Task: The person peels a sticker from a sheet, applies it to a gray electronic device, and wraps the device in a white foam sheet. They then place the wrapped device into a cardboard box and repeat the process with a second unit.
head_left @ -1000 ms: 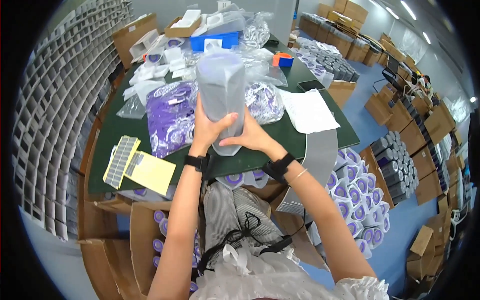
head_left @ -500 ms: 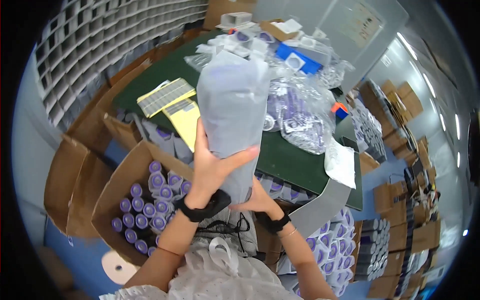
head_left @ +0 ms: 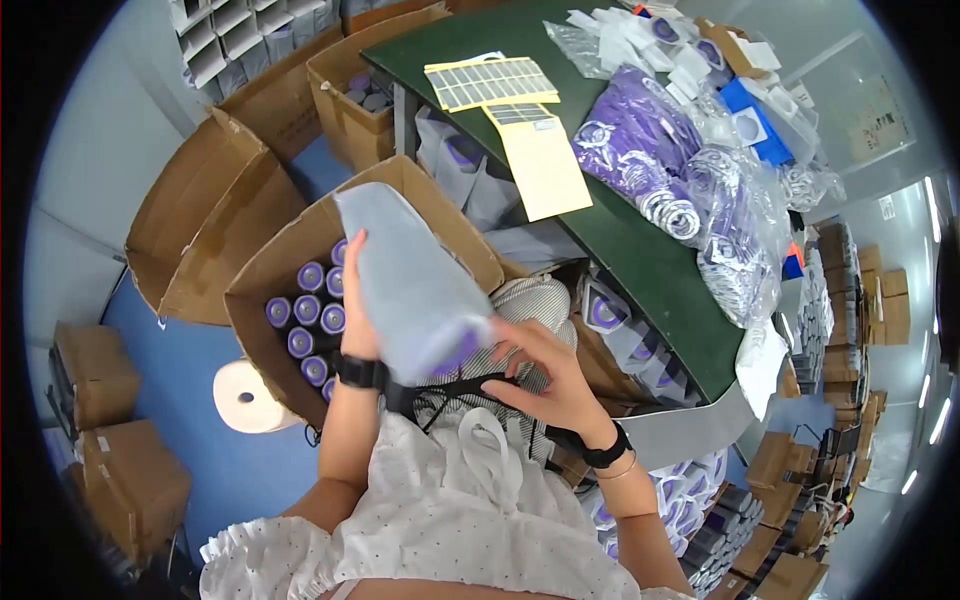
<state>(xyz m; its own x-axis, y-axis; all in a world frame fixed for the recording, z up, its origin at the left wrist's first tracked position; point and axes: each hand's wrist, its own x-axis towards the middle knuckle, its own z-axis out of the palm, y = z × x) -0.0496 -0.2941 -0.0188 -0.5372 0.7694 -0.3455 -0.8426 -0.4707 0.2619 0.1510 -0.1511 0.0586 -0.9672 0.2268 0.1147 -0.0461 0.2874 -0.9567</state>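
Wrapped bottle [head_left: 410,270] sits tilted against the left hand [head_left: 360,305], which has a proper grip on its side. Right hand [head_left: 555,375] is loosely spread by the blurry purple end; can't tell if it's touching. Green table [head_left: 665,275] to the right, blue floor [head_left: 225,470] left. The bottle partly blocks a cardboard box [head_left: 445,205] of purple-ended bottles [head_left: 310,308].

Grey-wrapped cylinder [head_left: 405,270] is gripped, tilted, by the left hand [head_left: 359,318] | right hand [head_left: 552,385] is held at its blurred purple end | purple-ended cylinders [head_left: 307,309] are massed left of the left fingers | yellow sheets [head_left: 545,170] are seen beyond the right fingers
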